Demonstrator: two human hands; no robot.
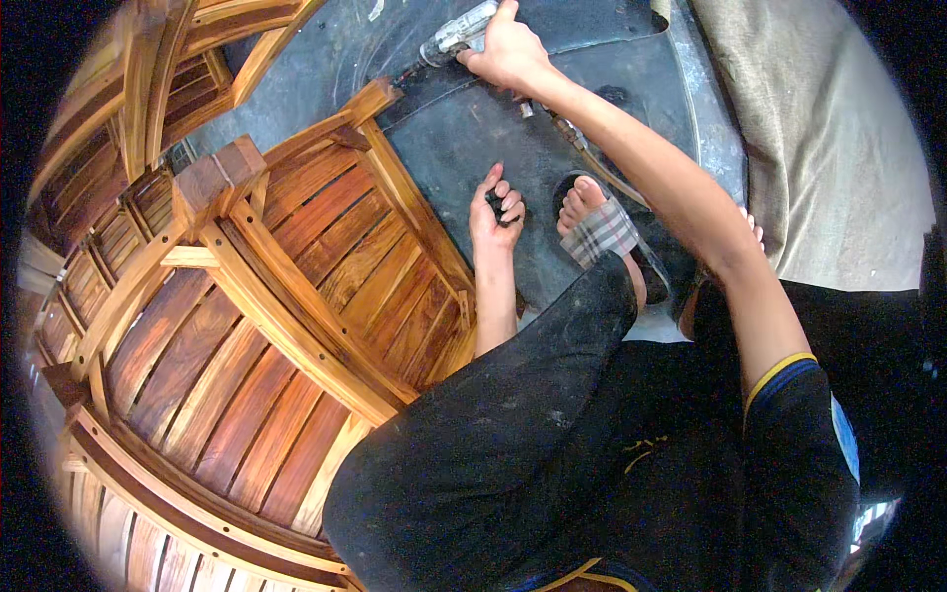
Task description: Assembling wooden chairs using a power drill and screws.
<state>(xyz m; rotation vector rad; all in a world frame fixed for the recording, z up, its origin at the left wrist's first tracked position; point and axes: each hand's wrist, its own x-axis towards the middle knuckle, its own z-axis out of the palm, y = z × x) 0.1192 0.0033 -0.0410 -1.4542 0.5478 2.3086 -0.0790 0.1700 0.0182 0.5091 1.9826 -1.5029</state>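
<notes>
My right hand point(511, 54) is closed round the grip of a silver, pistol-shaped pneumatic screwdriver point(456, 36). Its bit points down and left at the end of a wooden frame rail point(373, 101), close to the wood; whether they touch I cannot tell. The rail belongs to a slatted wooden piece of furniture point(365, 261) lying on my left. Beside its long edge, my left hand point(498, 212) is palm up with curled fingers around something small and dark that I cannot make out. An air hose point(604, 170) runs under my right forearm.
More slatted wooden pieces point(212, 385) stand close together along the left side. A dark mat point(434, 148) covers the floor ahead. At the right hangs or lies a grey-beige cloth point(819, 138). My sandalled foot point(597, 217) rests between my arms.
</notes>
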